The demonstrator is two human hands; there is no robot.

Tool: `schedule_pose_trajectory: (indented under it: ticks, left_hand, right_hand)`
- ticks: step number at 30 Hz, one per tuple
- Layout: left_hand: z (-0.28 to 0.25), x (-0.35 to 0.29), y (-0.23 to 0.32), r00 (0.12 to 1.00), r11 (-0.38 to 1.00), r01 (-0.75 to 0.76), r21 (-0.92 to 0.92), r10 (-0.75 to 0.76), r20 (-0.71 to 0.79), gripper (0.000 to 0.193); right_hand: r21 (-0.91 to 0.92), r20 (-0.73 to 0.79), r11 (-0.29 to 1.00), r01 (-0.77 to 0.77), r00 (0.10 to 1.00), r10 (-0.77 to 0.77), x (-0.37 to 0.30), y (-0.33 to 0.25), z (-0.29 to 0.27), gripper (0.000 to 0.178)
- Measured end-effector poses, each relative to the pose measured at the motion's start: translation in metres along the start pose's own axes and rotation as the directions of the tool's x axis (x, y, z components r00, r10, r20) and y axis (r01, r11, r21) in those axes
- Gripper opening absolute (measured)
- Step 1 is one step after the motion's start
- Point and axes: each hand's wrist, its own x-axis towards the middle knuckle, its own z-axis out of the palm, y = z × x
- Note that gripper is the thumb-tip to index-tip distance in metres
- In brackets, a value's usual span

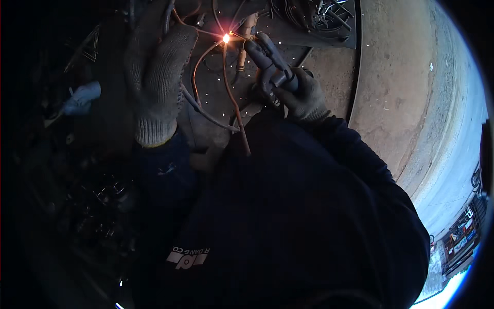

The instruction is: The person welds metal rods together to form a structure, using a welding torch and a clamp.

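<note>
My right hand (307, 98), in a pale knit glove, grips a dark electrode holder (268, 59) whose jaws point up and left. A bright welding arc (226, 38) glows at the tip of a thin rod in front of the holder. Several bent metal rods meet near the arc; one long rod (234, 98) runs down from it, and a curved rod (194, 74) bows out to its left. To the left of these rods is my gloved left hand (167, 77), pointing upward; its fingers are too dark to make out, so any hold there is hidden.
A dark metal surface (288, 33) with coiled wire and loose rods (329, 18) lies at the top right. Brown floor (396, 77) stretches along the right. At the left, a crumpled whitish glove or cloth (82, 98) shows in deep shadow. Sparks dot the area around the arc.
</note>
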Motion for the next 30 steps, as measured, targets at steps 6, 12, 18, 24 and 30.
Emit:
schedule_pose_trajectory:
  ticks: [6, 12, 18, 24, 30]
  left_hand:
    - [0.005, 0.004, -0.007, 1.0, 1.0, 0.006, -0.013, -0.006, 0.01, 0.038]
    - [0.003, 0.003, -0.007, 1.0, 1.0, 0.003, -0.005, -0.003, 0.001, 0.039]
    - [0.002, 0.002, -0.002, 0.999, 0.998, 0.048, -0.034, -0.048, 0.012, 0.041]
    - [0.0, 0.003, 0.004, 0.997, 0.987, 0.07, 0.142, -0.074, 0.025, 0.046]
    - [0.003, 0.002, -0.002, 0.999, 0.999, 0.004, -0.032, -0.002, 0.05, 0.049]
  right_hand:
    - [-0.085, 0.03, 0.994, 0.071, 0.997, -0.069, -0.002, 0.003, -0.002, 0.053]
    - [-0.104, 0.05, 0.994, 0.032, 0.998, -0.027, -0.002, 0.0, 0.0, 0.056]
    - [-0.027, 0.084, 1.0, -0.001, 0.996, 0.003, 0.0, 0.001, -0.001, 0.058]
    - [-0.043, 0.069, 0.999, 0.002, 0.998, 0.001, 0.001, -0.002, 0.0, 0.053]
    - [-0.08, 0.055, 0.997, -0.014, 0.998, 0.019, 0.002, -0.005, 0.003, 0.049]
